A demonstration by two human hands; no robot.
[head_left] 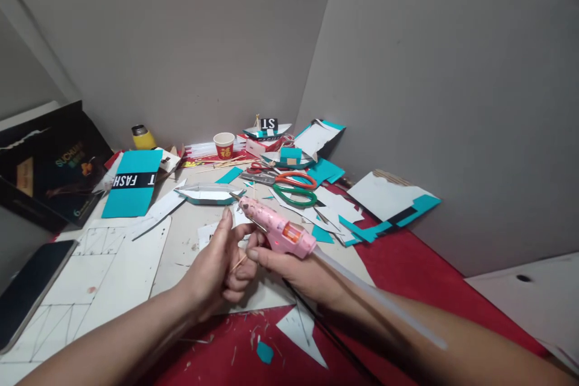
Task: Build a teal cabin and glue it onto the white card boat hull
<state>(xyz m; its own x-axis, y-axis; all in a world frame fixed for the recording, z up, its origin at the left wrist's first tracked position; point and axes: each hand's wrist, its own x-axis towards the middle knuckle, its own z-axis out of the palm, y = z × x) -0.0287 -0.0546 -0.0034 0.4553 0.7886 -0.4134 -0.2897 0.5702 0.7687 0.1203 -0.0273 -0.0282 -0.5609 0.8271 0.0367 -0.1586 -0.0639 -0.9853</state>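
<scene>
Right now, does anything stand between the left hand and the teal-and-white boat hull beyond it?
Nothing visible stands directly between the left hand and the boat hull; the pink glue gun overlaps just its right end in view.

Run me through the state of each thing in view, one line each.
Glue gun: held in the right hand, glue stick protruding behind
Left hand: fingers curled
Nearest boat: upright, open-topped
Paper cup: upright
Yellow bottle: upright
Phone: screen dark
Black box: tilted
Scissors: lying down, blade opening unclear
</scene>
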